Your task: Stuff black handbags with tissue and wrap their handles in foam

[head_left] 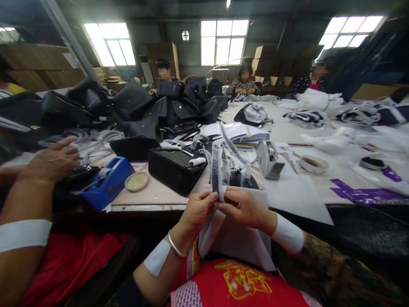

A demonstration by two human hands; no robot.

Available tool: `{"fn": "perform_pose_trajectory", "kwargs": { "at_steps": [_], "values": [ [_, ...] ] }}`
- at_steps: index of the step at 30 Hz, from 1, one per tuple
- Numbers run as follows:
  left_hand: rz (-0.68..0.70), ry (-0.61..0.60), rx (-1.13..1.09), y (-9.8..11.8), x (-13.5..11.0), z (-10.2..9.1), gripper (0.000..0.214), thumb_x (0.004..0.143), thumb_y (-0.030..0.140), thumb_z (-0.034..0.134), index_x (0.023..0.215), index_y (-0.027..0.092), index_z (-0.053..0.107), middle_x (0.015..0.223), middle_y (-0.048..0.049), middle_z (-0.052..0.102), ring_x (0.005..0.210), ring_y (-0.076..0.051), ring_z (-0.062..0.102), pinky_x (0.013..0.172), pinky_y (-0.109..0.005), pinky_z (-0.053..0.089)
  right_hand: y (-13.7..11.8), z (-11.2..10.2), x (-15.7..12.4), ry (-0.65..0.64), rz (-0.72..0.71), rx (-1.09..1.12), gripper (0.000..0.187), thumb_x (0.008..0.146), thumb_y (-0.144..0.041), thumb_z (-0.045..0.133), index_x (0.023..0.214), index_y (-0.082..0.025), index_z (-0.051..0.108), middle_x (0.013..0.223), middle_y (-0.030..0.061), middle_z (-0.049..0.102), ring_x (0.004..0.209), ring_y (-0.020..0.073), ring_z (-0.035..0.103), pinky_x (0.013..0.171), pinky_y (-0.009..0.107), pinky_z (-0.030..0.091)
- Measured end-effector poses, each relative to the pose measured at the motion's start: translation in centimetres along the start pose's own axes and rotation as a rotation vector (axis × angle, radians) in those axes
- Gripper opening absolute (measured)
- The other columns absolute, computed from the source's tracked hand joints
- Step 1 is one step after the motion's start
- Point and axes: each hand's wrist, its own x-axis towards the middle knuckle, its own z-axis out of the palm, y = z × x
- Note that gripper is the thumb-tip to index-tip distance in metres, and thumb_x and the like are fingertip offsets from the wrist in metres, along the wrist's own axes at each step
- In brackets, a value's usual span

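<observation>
My left hand (198,209) and my right hand (245,208) meet at the table's front edge, both pinched on a black strap wrapped in clear plastic (217,170) that stands up between them. Below my hands lies white wrapping paper (236,238) over my lap. More plastic-wrapped black straps (234,164) pile just behind my fingers. A black box-shaped bag (175,168) sits a little to the left of my left hand.
A co-worker's hand (53,160) rests at the left by a blue tape dispenser (107,183) and a small round dish (136,181). A white tape dispenser (270,158), a tape roll (313,163), black bags (134,108) and purple strips (364,194) cover the table. Three people sit at the far side.
</observation>
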Motion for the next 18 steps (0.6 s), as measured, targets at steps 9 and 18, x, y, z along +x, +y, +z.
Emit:
{"fn": "perform_pose_trajectory", "kwargs": {
  "at_steps": [9,18],
  "values": [
    [0.556,0.042,0.657,-0.8,-0.9,0.6,0.032,0.091,0.026,0.066,0.060,0.016,0.066,0.065,-0.0007,0.053,0.064,-0.013,0.049,0.062,-0.026,0.039,-1.1,1.0,0.9,0.225,0.653,0.878,0.043,0.064,-0.051,0.086,0.068,-0.016,0.062,0.049,-0.0082,0.041,0.042,0.0052,0.027,0.041,0.023,0.017],
    [0.024,-0.103,0.126,1.3,0.2,-0.2,0.037,0.074,0.046,0.083,0.077,0.011,0.074,0.056,0.0046,0.047,0.050,-0.005,0.031,0.049,-0.020,0.024,-0.6,0.6,-0.1,0.131,-0.138,-0.214,0.025,0.095,-0.022,0.053,0.078,-0.016,0.070,0.075,0.0068,0.065,0.067,0.0160,0.056,0.063,0.028,0.043]
  ]
}}
